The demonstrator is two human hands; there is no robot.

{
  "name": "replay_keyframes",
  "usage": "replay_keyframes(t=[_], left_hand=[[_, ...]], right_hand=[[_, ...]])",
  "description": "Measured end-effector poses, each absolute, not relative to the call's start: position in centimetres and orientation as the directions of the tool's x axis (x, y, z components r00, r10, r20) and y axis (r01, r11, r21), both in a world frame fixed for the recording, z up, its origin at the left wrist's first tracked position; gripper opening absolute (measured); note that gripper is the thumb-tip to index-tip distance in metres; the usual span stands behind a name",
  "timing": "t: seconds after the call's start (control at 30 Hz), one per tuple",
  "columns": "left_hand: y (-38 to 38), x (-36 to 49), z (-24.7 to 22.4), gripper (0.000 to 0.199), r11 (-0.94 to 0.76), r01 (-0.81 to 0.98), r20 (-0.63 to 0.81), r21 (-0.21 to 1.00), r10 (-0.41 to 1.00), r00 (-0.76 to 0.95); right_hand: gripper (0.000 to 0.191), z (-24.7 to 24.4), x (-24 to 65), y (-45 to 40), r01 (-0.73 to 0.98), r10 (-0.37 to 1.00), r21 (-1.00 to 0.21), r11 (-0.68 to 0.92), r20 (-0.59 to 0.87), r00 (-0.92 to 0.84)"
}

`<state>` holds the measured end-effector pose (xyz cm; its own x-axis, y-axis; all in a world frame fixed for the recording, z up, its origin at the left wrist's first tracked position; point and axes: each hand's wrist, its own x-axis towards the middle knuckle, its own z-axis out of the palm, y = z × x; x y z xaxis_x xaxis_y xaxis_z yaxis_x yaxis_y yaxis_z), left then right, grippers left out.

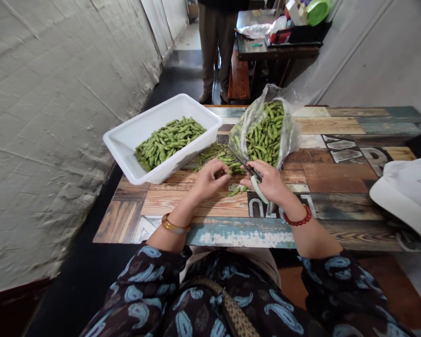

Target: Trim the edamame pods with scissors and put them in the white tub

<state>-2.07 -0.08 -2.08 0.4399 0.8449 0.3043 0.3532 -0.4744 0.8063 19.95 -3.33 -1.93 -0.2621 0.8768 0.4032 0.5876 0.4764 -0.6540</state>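
My left hand (212,179) is closed in a pinch on a green pod (230,172), above a small heap of pods and trimmings (214,153). My right hand (266,180) grips scissors (257,187) with pale handles, and their blades point up and left toward the heap. A white tub (157,175) on the left holds many green pods (170,142). Behind my right hand, a clear plastic bag (289,135) lies with its mouth toward me, full of pods (266,133). Loose pods (235,191) lie on the table between my hands.
The patchwork wood table (337,173) runs to the right, where a white cap (409,187) sits. A person (215,47) stands beyond the table. Behind are a bench (238,77) and a second table (263,52) with a black tray and plastic wrapping. A pale wall rises on the left.
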Motion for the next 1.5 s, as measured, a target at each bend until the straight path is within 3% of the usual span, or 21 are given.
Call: replay_keyframes(t=[0.13,0.4,0.7,1.07,1.3,1.4,1.5], left_hand=[[-0.38,-2.31,-1.22,0.018,-0.231,0.145,0.162,0.962,0.912,0.378],[-0.82,-2.19,-1.05,0.027,-0.126,-0.022,0.126,0.992,0.937,0.326],[-0.63,-1.98,-1.41,0.022,-0.253,-0.005,0.235,0.967,0.892,0.387],[-0.55,-2.03,-1.92,0.024,-0.231,-0.01,0.216,0.973,0.892,0.396],[-0.36,-2.09,-1.44,0.018,-0.326,0.055,0.288,0.944,0.894,0.344],[-0.37,-2.09,-1.51,0.022,-0.295,0.102,0.248,0.95,0.911,0.329],[-0.48,-2.01,-1.55,0.025,-0.179,0.037,0.16,0.983,0.943,0.291]], right_hand=[[0.041,-1.87,19.9,-3.6,0.607,0.867,-0.619,0.498,0.352,-0.353],[0.044,-1.73,19.77,-3.96,0.617,0.849,-0.587,0.524,0.31,-0.427],[0.043,-1.54,19.41,-4.11,0.595,0.846,-0.609,0.524,0.294,-0.445],[0.039,-1.6,19.49,-4.16,0.592,0.841,-0.606,0.531,0.292,-0.455],[0.034,-1.7,19.68,-4.18,0.613,0.83,-0.567,0.551,0.299,-0.47],[0.03,-1.9,19.61,-4.02,0.611,0.828,-0.564,0.556,0.307,-0.47],[0.03,-1.98,19.5,-3.81,0.587,0.847,-0.613,0.529,0.34,-0.409]])
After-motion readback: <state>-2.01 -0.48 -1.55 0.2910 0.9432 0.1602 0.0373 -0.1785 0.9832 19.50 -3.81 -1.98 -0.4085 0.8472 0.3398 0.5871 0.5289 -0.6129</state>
